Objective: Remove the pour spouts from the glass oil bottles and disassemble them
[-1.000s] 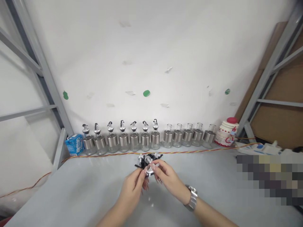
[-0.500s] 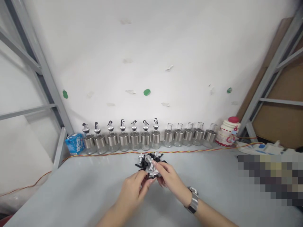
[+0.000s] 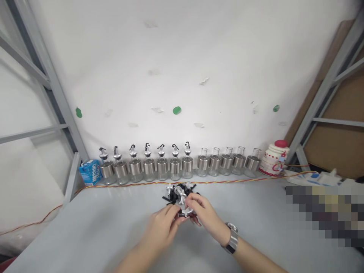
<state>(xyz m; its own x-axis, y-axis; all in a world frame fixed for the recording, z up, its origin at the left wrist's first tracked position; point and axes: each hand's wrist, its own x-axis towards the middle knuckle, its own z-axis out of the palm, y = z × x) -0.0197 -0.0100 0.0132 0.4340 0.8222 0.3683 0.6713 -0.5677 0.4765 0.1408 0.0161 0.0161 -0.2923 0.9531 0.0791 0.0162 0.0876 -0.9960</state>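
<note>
While the left hand (image 3: 162, 224) comes in from 8 o'clock and the right hand (image 3: 205, 215) from 3 o'clock, thumbs and fingers of both are closed on one small spout (image 3: 186, 213) just above the table (image 3: 85, 231). A metal watch (image 3: 232, 239) sits on the right wrist, toward 4 o'clock. Held low between two pinches, the spout is probably steadied on one side so the other can work its fine parts; the fingers hide just where each tip presses. What shows of it is a pale silvery cap, rounded and a little shiny, with a dark edge beneath; the rest is covered.

Just beyond, at 11 o'clock, lies a heap of spouts (image 3: 172, 194), black levers and silver caps jumbled together, likely put there to be within easy reach.

Past a twisted red and yellow wire (image 3: 159, 184), glass bottles with steel bands stand in a row, seemingly set back to spare them from the elbows. Seven bottles with spouts (image 3: 148, 167) run from 10 to 12 o'clock; five open bottles (image 3: 214, 163) go on to 2. A blue carton (image 3: 91, 172) ends the row at 10, a white jar (image 3: 271, 163) with a red lid (image 3: 281, 143) at 2, before the pale wall (image 3: 182, 53).
</note>
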